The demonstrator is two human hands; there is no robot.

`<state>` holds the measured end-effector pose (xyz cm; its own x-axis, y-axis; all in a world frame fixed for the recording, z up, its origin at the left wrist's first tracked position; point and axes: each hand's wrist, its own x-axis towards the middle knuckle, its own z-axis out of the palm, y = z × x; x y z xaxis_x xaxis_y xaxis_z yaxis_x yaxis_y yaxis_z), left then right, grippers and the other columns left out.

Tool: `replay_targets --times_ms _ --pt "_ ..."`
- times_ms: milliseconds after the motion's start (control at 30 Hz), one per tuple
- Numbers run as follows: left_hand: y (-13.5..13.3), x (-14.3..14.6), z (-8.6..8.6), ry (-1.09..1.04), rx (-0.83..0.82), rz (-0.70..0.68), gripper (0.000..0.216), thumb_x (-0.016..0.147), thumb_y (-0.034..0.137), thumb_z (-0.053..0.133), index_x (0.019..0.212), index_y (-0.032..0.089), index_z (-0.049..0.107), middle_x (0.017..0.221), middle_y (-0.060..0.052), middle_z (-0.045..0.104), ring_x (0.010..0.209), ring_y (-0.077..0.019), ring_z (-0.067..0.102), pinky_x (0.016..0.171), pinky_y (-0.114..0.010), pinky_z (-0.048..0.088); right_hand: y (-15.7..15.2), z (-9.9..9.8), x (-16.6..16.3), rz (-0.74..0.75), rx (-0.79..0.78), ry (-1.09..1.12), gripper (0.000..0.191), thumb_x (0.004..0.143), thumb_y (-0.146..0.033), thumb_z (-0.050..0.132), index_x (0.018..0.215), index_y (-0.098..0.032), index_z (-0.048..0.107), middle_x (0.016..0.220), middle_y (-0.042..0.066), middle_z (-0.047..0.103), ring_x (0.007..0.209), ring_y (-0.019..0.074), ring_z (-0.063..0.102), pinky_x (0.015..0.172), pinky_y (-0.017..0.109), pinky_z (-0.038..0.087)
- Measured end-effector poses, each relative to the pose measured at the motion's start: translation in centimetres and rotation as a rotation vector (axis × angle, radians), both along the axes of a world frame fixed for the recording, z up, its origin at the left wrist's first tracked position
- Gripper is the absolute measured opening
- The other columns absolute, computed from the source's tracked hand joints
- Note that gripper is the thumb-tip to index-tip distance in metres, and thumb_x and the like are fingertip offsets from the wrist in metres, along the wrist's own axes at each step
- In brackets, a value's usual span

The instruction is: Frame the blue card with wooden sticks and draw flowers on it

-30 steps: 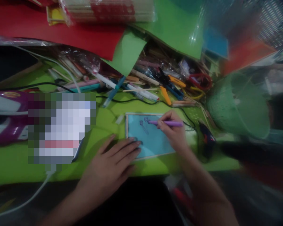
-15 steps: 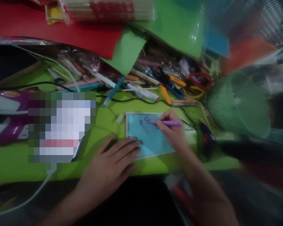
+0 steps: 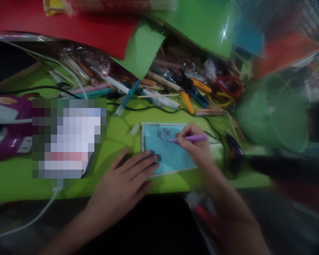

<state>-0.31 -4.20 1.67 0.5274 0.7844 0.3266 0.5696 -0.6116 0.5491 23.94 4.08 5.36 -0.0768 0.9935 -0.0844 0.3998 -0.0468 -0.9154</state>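
In the head view, take the blue panel (image 3: 175,159) as your clock's centre, with twelve pointing away from you. It lies flat on the green surface (image 3: 117,136) in front of you, with a pale strip along its far and near edges.

Your right hand (image 3: 195,141) is over the panel at two o'clock, its fingers pinched narrow around a purple marker (image 3: 198,138). The marker slants nearly level, its tip pointing to nine, just beside a purple drawing (image 3: 164,131) of small blooms and thin stems in the panel's eleven o'clock part. You cannot tell whether the tip touches the panel.

Your left hand (image 3: 122,180) comes in from eight o'clock, palm down and holding nothing. Its fingers lie extended, the thumb spread wide from them, with some fingertips over the panel's near-left corner.

At nine o'clock, a device (image 3: 71,138) is masked by blocky pixels, a white cable (image 3: 46,214) trailing from its near end. A small whitish piece (image 3: 134,130) sits at ten, near the panel. Pens (image 3: 123,85) are heaped at eleven, orange-handled cutters (image 3: 195,95) lie between twelve and one, and a green basket (image 3: 271,120) stands between two and three.
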Motion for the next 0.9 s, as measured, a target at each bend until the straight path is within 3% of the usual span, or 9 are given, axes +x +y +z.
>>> replay_targets --times_ms 433,900 --pt "0.1 -0.14 0.07 0.016 0.01 -0.01 0.032 0.105 0.026 0.057 0.135 0.024 0.066 0.141 -0.002 0.072 0.134 -0.0231 0.064 0.133 -0.049 0.023 -0.2 0.1 0.22 0.048 -0.025 0.033 0.012 0.072 -0.028 0.069 0.068 -0.025 0.058 0.069 -0.002 0.058 0.072 0.0189 0.059 0.07 0.035 0.052" --pt "-0.07 -0.09 -0.02 0.001 -0.014 0.001 0.032 0.105 0.026 0.057 0.136 0.025 0.066 0.142 -0.001 0.071 0.135 -0.0225 0.063 0.133 -0.048 0.021 -0.21 -0.06 0.3 0.033 -0.022 0.06 0.012 0.073 -0.027 0.07 0.069 -0.025 0.06 0.069 -0.002 0.06 0.07 0.0182 0.06 0.066 0.034 0.05"
